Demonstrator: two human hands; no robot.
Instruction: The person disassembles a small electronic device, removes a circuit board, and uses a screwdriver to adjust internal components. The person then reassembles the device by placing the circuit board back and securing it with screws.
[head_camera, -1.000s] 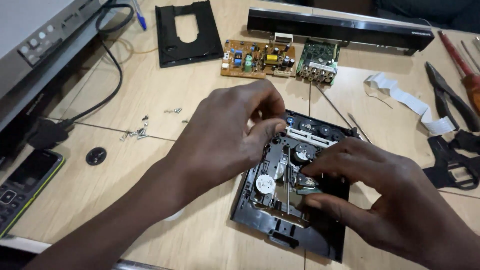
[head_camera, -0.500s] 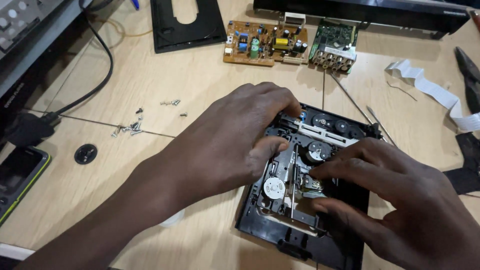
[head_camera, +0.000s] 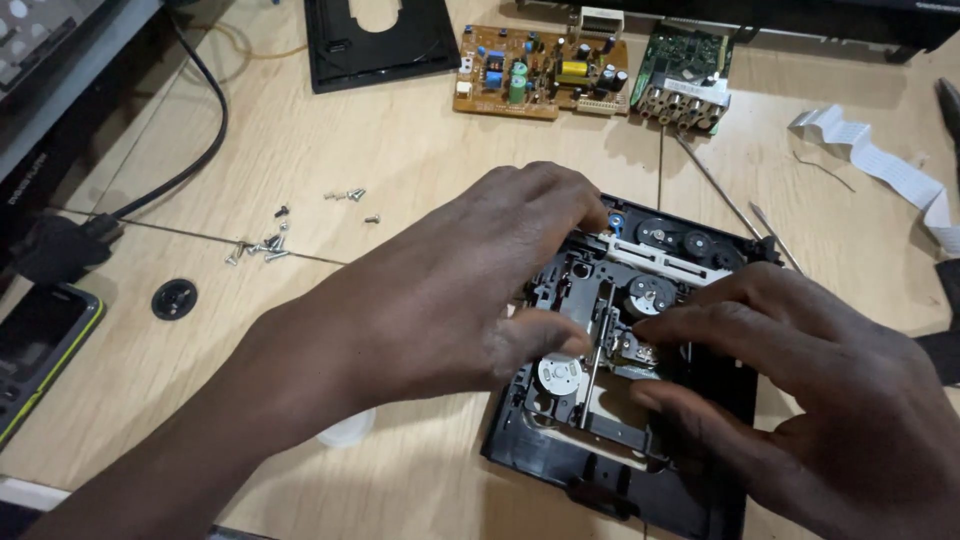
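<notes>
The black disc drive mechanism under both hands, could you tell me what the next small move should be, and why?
Probably a gentle lift or nudge of the metal-railed pickup frame, while the left hand steadies the black disc drive mechanism. The right hand has its fingertips on the central parts, the left thumb presses beside the spindle motor, and loose screws already lie on the table.

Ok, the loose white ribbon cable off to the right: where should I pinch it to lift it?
Pinch the white ribbon cable at its free upper-left end, coming from above with two fingers across its width. It lies flat on the table, thin and wide, so its edges give the likeliest purchase; its far right end runs out of view.
</notes>
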